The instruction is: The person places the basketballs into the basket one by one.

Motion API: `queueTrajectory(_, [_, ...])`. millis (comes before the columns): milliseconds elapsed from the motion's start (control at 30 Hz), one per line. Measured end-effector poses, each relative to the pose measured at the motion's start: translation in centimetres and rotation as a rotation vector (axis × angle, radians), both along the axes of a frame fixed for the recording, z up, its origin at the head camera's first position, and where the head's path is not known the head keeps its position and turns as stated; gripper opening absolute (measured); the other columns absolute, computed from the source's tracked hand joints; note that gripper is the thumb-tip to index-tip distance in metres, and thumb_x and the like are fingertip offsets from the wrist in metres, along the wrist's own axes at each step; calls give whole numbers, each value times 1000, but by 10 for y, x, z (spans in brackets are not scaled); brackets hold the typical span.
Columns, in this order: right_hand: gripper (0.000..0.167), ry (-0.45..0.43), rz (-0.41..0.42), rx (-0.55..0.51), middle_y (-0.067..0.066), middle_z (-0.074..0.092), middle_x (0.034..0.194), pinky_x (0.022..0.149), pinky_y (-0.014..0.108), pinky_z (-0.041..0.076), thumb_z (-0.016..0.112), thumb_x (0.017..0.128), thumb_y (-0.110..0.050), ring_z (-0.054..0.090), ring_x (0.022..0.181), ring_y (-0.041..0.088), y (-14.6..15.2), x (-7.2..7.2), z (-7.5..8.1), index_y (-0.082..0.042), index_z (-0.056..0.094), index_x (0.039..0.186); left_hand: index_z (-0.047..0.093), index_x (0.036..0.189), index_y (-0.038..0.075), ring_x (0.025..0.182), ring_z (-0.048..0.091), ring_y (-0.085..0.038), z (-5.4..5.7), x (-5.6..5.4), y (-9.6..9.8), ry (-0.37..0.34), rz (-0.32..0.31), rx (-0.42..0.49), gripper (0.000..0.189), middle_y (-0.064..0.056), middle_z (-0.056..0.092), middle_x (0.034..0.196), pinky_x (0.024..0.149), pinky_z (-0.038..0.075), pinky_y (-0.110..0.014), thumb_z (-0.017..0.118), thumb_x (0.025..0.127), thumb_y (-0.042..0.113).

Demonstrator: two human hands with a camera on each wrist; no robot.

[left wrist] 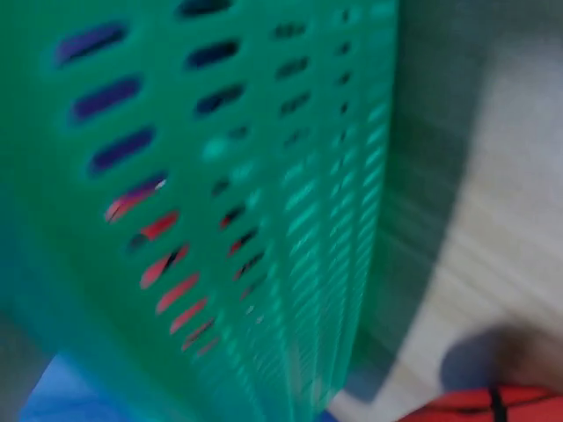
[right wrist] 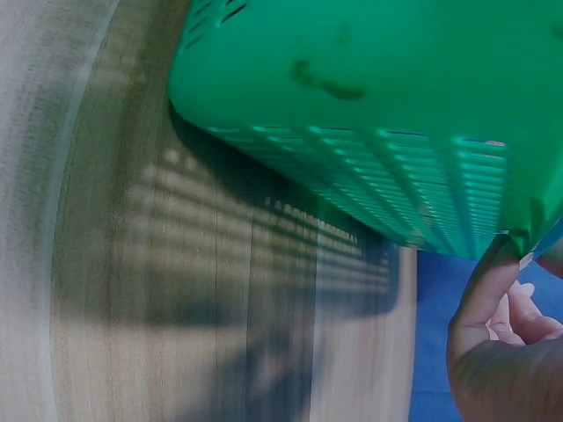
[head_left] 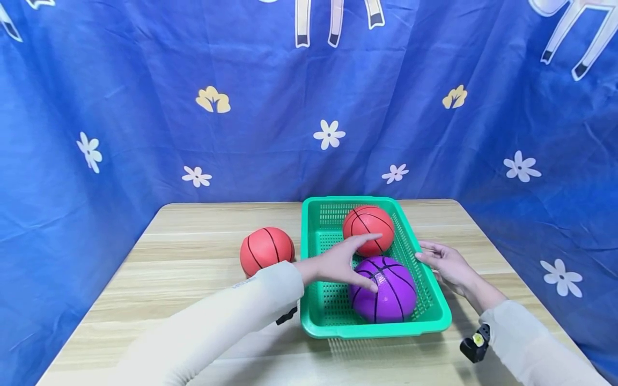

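Observation:
A green plastic basket [head_left: 376, 329] with slotted walls holds a red ball [head_left: 363, 219] at its far end and a purple ball [head_left: 393, 300] at its near end, both with black basketball lines. My left hand [head_left: 335, 264] reaches over the basket's left side, thumb and fingers spread wide; in the head view the thumb overlaps the purple ball and the fingertips overlap the red one. At the right side, my right hand [head_left: 449, 265] holds the rim with bent fingers. The right wrist view shows its fingertips [right wrist: 503, 251] right at the basket wall.
Left of the basket, another red ball [head_left: 263, 249] sits on the wooden table [head_left: 183, 257], close to my left forearm. A blue curtain [head_left: 260, 139] with flowers hangs behind and along the sides. My right sleeve carries a black wrist camera [head_left: 475, 344].

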State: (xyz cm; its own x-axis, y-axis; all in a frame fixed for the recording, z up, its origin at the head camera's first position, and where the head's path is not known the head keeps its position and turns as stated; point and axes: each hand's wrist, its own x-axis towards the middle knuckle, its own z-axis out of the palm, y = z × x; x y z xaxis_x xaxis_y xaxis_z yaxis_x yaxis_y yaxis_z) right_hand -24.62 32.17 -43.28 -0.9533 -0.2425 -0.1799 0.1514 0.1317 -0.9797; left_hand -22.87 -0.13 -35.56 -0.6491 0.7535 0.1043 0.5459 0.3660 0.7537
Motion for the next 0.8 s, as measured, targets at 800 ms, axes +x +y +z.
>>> queueTrajectory(800, [69,-8,-39,42,21,51,124,81,39,53,61,95,-22,63,95,17,-28,28,39,5,24,147,56,132,16,118,50,-16,35,-11,-77,83,281,258,63,2,54,130,90,48,-37,83,76,21])
